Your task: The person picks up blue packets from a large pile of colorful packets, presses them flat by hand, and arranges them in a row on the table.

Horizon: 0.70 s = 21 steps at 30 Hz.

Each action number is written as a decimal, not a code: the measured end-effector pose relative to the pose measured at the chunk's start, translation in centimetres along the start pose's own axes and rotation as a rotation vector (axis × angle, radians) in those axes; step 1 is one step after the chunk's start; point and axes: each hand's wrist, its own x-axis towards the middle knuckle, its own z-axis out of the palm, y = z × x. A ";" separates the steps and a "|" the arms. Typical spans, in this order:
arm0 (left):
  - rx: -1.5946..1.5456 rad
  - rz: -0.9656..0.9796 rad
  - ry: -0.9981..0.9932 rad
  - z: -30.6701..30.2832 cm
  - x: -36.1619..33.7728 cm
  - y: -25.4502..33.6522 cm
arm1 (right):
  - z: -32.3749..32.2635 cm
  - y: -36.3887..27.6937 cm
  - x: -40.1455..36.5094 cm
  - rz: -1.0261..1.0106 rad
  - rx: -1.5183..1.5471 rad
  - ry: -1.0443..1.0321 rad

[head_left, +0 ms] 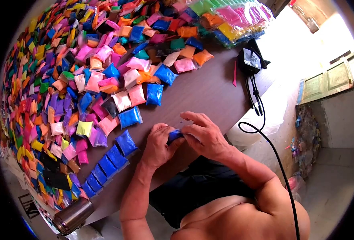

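Note:
A small blue plastic packet [174, 136] is held low over the near edge of the table, partly hidden by fingers. My left hand [157, 146] is closed around its left side, thumb in front. At its right end, the thumb and fingertips of my right hand [205, 138] pinch the packet's edge, while the index finger is raised and bent. To the left of my hands, a row of several blue packets [107, 165] lies side by side on the table. Another blue packet [130, 117] lies just beyond my left hand.
A large heap of packets in many colours [77, 72] covers the table's left and far side. Clear bags of packets [237, 20] lie at the back. A black device [251, 60] with a cable sits at the right edge. A metal flask [73, 216] stands at lower left.

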 end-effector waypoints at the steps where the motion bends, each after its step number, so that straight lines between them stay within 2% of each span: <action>1: -0.001 0.000 0.001 0.0 -0.1 -0.1 | 0.1 0.1 0.1 -0.003 0.001 -0.027; 3: -0.039 -0.110 -0.071 0.0 -0.3 -0.3 | 0.1 0.4 0.4 -0.007 0.000 -0.056; 6: -0.060 -0.107 -0.068 -0.1 -0.2 -0.3 | 0.1 0.7 0.5 -0.004 0.048 -0.084; 8: -0.049 -0.069 -0.038 -0.1 0.0 0.0 | 0.4 0.9 0.2 0.081 0.236 -0.017; 11: -0.030 -0.031 0.014 0.1 -0.1 0.2 | 0.6 0.8 0.0 0.087 0.311 0.022; 18: -0.037 -0.027 0.012 -0.2 0.1 0.4 | 0.3 0.6 0.5 0.062 0.260 -0.016; 21: -0.050 -0.023 0.008 0.0 0.1 0.3 | -0.1 0.7 0.9 0.022 0.134 -0.089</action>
